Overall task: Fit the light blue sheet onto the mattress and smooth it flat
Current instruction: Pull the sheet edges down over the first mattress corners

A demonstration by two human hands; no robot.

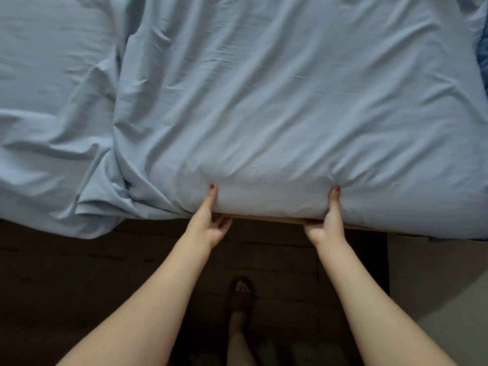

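Light blue sheet (pixel 264 101) covers the mattress top across the whole upper part of the view. It is wrinkled throughout, with creases fanning out from the near edge.

Left hand (pixel 208 223) is at the near edge of the mattress, thumb up on the sheet-covered side face, red-painted nail at the top corner of the edge. Its fingers (pixel 221 224) curl under the bottom of the mattress, so the sheet edge sits clamped between thumb and fingers. It is gripping the sheet-wrapped edge.

Right hand (pixel 328 223) mirrors it further right: thumb up on the side face, fingers (pixel 311 228) hooked under the mattress bottom, also gripping the sheet-wrapped edge. The fingertips of both hands are hidden underneath.

Between the two thumbs the sheet is pulled fairly taut over the edge. A thin strip of wooden bed frame (pixel 266 218) shows just below that stretch.

Left of the left hand the sheet is untucked: a bunched fold (pixel 105 202) hangs loose over the edge toward the dark floor (pixel 79 273).

At the far right, a sliver of darker blue fabric (pixel 483 54) shows beyond the sheet.

One sandalled foot (pixel 241 294) is on the floor between the forearms.
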